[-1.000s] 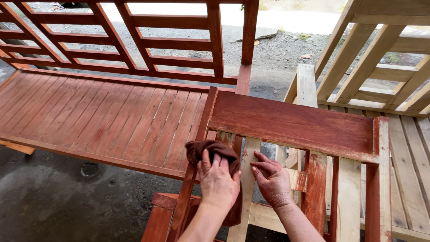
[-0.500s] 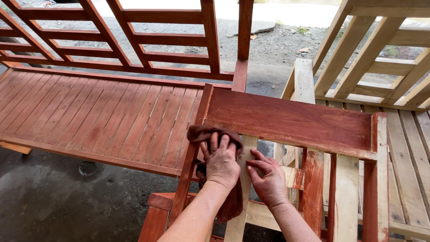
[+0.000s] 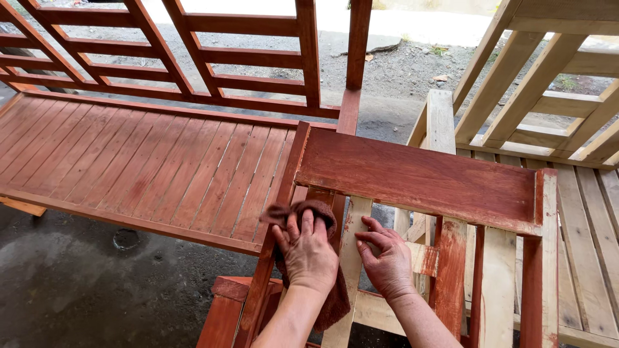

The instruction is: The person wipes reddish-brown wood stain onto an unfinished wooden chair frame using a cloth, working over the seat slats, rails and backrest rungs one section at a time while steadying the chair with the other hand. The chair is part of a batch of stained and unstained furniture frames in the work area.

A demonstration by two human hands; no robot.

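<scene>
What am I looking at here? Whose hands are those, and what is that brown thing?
The picture comes from a camera worn on a person's head, looking down at their own two bare hands. The left hand presses a dark reddish-brown rag against a wooden chair frame. Parts of that frame are stained red-brown, and other slats are pale bare wood. The right hand rests on a pale upright slat and holds nothing. On the left stands a long red-brown slatted wooden bench. On the right is a pale unstained wooden bench.

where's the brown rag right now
In the head view, the brown rag sits low and centre-left, pressed under the left hand against a red-stained upright of the chair frame, beside the right hand.
</scene>
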